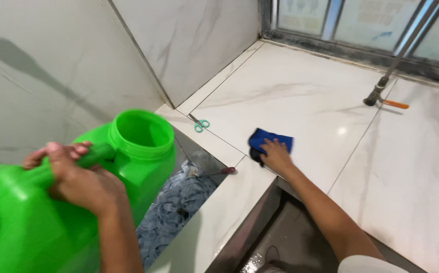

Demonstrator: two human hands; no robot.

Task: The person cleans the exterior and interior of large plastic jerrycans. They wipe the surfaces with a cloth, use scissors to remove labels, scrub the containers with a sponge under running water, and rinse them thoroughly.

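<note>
The left hand [80, 179] is closed around the handle of a large green jug [52, 202], whose wide open mouth tilts away from the person. The right hand [276, 154] lies flat, palm down, on a blue cloth [270, 139] spread on the white tiled floor [305, 96]. Between the two hands, beyond the jug mouth, a pair of green-handled scissors [199, 124] rests on the tile. Far beyond the right hand, a pole with an orange-handled tool [386, 98] touches the floor by the window frame.

glossy marble tiles [300, 86] (window [361, 20] behind)
</note>
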